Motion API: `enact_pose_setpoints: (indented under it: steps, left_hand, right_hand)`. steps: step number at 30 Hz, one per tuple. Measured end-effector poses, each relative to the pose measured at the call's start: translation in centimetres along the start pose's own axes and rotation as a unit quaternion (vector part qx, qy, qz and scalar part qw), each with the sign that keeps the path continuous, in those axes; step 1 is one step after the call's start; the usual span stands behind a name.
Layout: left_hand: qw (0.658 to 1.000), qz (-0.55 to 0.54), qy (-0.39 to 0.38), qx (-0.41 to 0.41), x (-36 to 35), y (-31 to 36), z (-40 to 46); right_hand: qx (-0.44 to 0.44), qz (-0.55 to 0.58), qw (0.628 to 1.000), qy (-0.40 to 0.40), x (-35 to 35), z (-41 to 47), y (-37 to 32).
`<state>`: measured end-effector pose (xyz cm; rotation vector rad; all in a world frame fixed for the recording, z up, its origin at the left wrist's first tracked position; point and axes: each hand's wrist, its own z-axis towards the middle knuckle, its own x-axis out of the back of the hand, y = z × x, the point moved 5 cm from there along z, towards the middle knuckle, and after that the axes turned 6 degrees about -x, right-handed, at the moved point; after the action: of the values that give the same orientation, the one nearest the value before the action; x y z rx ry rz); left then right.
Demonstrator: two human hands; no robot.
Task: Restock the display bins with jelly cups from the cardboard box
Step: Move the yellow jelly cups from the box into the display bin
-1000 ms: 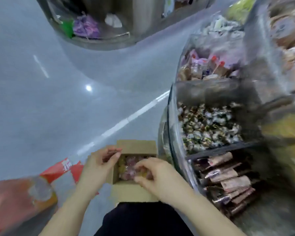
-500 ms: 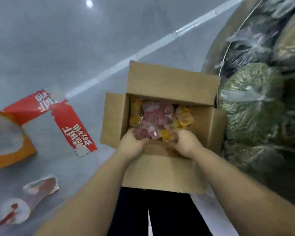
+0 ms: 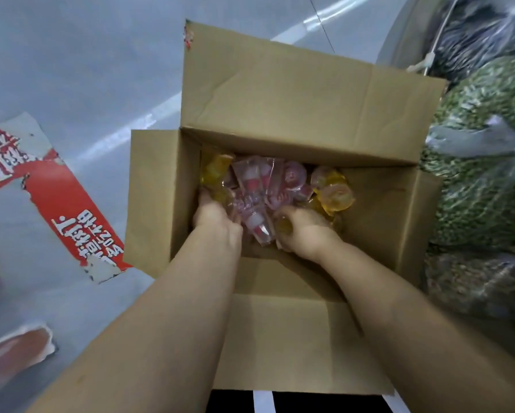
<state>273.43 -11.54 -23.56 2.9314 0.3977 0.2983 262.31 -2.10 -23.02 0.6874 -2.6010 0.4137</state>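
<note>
Jelly cups (image 3: 275, 189), pink and yellow in clear plastic, lie heaped in the open brown cardboard box (image 3: 309, 114); left hand (image 3: 216, 214) at 9 o'clock, right hand (image 3: 302, 226) at 5 o'clock; both cupped against the heap, fingertips buried, closure indeterminate.

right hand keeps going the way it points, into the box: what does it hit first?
Probably the yellow jelly cups just past the right hand, which already sits in the pile. Beyond them comes the far wall of the box. Depth is unclear from this one view.
</note>
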Motion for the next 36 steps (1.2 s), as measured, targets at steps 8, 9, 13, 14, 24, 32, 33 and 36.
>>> enact_pose_setpoints:
  steps: [8, 9, 13, 14, 24, 32, 33, 36]
  left_hand:
    - [0.993, 0.013, -0.113, 0.040, 1.7, -0.4, -5.5]
    - [0.989, 0.008, -0.141, 0.045, 2.1, -0.1, -7.4]
    - [0.964, 0.083, -0.249, -0.047, 3.4, 3.5, -16.5]
    - [0.947, 0.110, -0.282, -0.102, 3.5, 4.8, -19.5]
    - [0.690, 0.242, -0.495, -0.469, 2.2, 16.7, -58.3]
    - [0.497, 0.268, -0.564, -0.603, 1.3, 14.9, -78.5]
    - [0.474, 0.281, -0.572, -0.607, 0.9, 14.0, -80.0]
    - [0.417, 0.307, -0.588, -0.622, -0.1, 10.6, -83.7]
  right_hand:
    - [-0.110, 0.564, 0.817, 0.055, 2.5, -5.0, 1.0]
    - [-0.125, 0.628, 0.767, 0.040, 3.2, -6.4, 0.6]
    - [-0.090, 0.794, 0.598, -0.064, 8.1, -14.3, -3.0]
    - [-0.075, 0.813, 0.571, -0.084, 9.8, -17.0, -4.3]
    - [0.213, 0.826, 0.511, -0.101, 32.4, -49.2, -13.8]
    - [0.255, 0.783, 0.560, 0.092, 40.8, -66.4, -8.6]
    - [0.259, 0.787, 0.551, 0.099, 41.2, -67.9, -7.5]
    - [0.288, 0.791, 0.527, 0.113, 41.8, -71.8, -4.0]
